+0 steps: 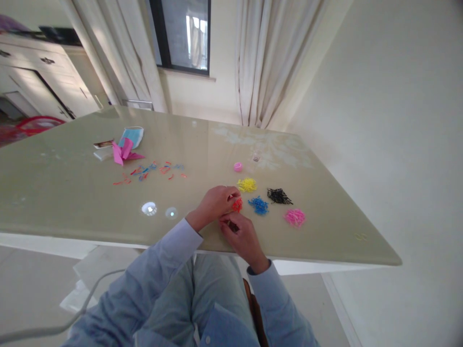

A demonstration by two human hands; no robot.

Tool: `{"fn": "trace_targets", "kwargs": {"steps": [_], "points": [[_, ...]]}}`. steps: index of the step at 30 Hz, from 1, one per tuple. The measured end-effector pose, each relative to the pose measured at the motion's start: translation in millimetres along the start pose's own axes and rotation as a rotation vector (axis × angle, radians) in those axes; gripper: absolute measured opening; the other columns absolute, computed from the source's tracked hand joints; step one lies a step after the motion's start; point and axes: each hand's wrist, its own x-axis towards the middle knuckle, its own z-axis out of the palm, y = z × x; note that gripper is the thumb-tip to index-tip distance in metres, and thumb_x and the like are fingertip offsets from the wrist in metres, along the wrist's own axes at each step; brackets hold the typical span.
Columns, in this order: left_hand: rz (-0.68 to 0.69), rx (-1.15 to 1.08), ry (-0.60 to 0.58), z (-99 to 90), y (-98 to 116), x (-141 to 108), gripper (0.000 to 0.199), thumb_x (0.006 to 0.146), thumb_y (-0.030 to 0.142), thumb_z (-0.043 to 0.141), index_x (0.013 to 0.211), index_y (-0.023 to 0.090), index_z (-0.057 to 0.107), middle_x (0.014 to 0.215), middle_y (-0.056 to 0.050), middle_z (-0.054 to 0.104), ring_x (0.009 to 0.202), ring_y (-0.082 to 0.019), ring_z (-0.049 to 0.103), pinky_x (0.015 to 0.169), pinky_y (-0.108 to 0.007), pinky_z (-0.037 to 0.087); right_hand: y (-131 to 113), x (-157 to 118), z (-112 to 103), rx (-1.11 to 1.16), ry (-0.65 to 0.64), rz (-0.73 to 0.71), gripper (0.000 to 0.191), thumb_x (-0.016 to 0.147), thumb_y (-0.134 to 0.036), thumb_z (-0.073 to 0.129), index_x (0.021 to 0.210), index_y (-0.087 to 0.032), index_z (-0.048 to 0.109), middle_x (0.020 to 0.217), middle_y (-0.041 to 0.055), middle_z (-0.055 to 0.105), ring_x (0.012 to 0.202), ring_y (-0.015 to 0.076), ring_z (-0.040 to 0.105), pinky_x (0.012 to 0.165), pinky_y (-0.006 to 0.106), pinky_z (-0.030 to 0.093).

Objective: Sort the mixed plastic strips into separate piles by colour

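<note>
My left hand (217, 201) reaches over the table from the left, its fingers bent together at a small pile of orange-red bits (237, 205). Just below it, my right hand (243, 235) is closed, thumb against fingers. Whatever either hand pinches is too small or hidden to make out. To the right lie a blue pile (259, 205), a yellow pile (247, 184), a black pile (279, 196) and a pink pile (295, 218) of small thin pieces, perhaps elastic bands. A small pink ring-shaped object (238, 166) stands behind the yellow pile.
Loose red and blue pieces (144, 171) are scattered left of my hands. Beyond them are folded pink paper (125, 152) and a blue face mask (133, 137). The glossy table (202, 154) ends at a front edge by my lap. A wall (405, 120) rises at the right.
</note>
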Motion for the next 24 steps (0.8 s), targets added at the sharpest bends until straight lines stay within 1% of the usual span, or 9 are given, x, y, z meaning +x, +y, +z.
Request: {"fn": "trace_targets", "kwargs": {"steps": [3, 6, 10, 13, 15, 18, 21, 24], "points": [[-0.014, 0.061, -0.023, 1.2, -1.9, 0.0, 0.023, 0.093, 0.028, 0.050, 0.098, 0.022, 0.072, 0.097, -0.005, 0.075, 0.089, -0.021, 0.067, 0.083, -0.031, 0.048, -0.2, 0.5, -1.0, 0.017, 0.003, 0.007, 0.011, 0.084, -0.020, 0.060, 0.085, -0.019, 0.071, 0.076, 0.0023, 0.069, 0.063, 0.0135, 0.056, 0.059, 0.024, 0.043], [-0.033, 0.071, -0.017, 0.5, -2.6, -2.7, 0.023, 0.093, 0.028, 0.051, 0.101, 0.022, 0.072, 0.098, -0.005, 0.075, 0.091, -0.022, 0.067, 0.084, -0.031, 0.048, -0.2, 0.9, -2.0, 0.028, 0.008, 0.008, 0.012, 0.084, -0.020, 0.060, 0.085, -0.019, 0.071, 0.074, 0.0016, 0.068, 0.062, 0.0134, 0.056, 0.059, 0.024, 0.043], [-0.025, 0.000, 0.081, -4.3, -5.7, -8.8, 0.021, 0.092, 0.026, 0.052, 0.101, 0.022, 0.070, 0.102, -0.004, 0.074, 0.095, -0.020, 0.066, 0.087, -0.030, 0.047, -0.5, 0.8, -2.8, 0.043, 0.015, 0.011, 0.012, 0.084, -0.021, 0.060, 0.084, -0.019, 0.071, 0.074, 0.0013, 0.068, 0.060, 0.0129, 0.055, 0.059, 0.024, 0.044], [-0.022, -0.048, 0.134, -11.1, -12.4, -17.0, 0.019, 0.091, 0.026, 0.053, 0.099, 0.021, 0.069, 0.101, -0.004, 0.074, 0.091, -0.019, 0.066, 0.086, -0.029, 0.048, -1.6, 0.6, -3.4, 0.047, 0.007, 0.023, 0.012, 0.085, -0.022, 0.060, 0.085, -0.020, 0.071, 0.075, 0.0013, 0.069, 0.059, 0.0127, 0.054, 0.059, 0.024, 0.044], [-0.020, -0.065, 0.155, -16.2, -20.8, -25.2, 0.019, 0.091, 0.027, 0.053, 0.099, 0.020, 0.069, 0.099, -0.004, 0.073, 0.086, -0.018, 0.066, 0.083, -0.029, 0.049, -2.4, 0.5, -4.0, 0.049, 0.000, 0.024, 0.012, 0.085, -0.023, 0.059, 0.085, -0.019, 0.071, 0.076, 0.0013, 0.069, 0.060, 0.0127, 0.054, 0.059, 0.023, 0.043], [-0.051, -0.083, 0.190, -23.4, -39.7, -42.1, 0.020, 0.089, 0.027, 0.055, 0.102, 0.019, 0.067, 0.099, -0.005, 0.071, 0.078, -0.016, 0.064, 0.080, -0.030, 0.050, -3.0, 0.5, -4.7, 0.029, 0.002, 0.010, 0.013, 0.087, -0.024, 0.059, 0.085, -0.019, 0.071, 0.074, 0.0010, 0.067, 0.060, 0.0126, 0.054, 0.059, 0.023, 0.043], [-0.138, -0.100, 0.230, -29.5, -62.0, -63.4, 0.020, 0.087, 0.025, 0.055, 0.102, 0.018, 0.066, 0.101, -0.006, 0.069, 0.075, -0.015, 0.063, 0.079, -0.030, 0.051, -3.1, 0.8, -5.0, -0.006, 0.005, -0.001, 0.014, 0.088, -0.026, 0.058, 0.083, -0.019, 0.070, 0.073, 0.0014, 0.067, 0.060, 0.0128, 0.054, 0.060, 0.024, 0.044], [-0.215, -0.152, 0.278, -34.7, -80.6, -85.2, 0.018, 0.087, 0.025, 0.054, 0.099, 0.019, 0.067, 0.097, -0.005, 0.069, 0.076, -0.016, 0.063, 0.079, -0.031, 0.051, -3.3, 1.2, -5.5, -0.023, 0.006, 0.003, 0.017, 0.088, -0.029, 0.058, 0.083, -0.019, 0.070, 0.071, 0.0015, 0.066, 0.058, 0.0131, 0.054, 0.057, 0.024, 0.044]]}}
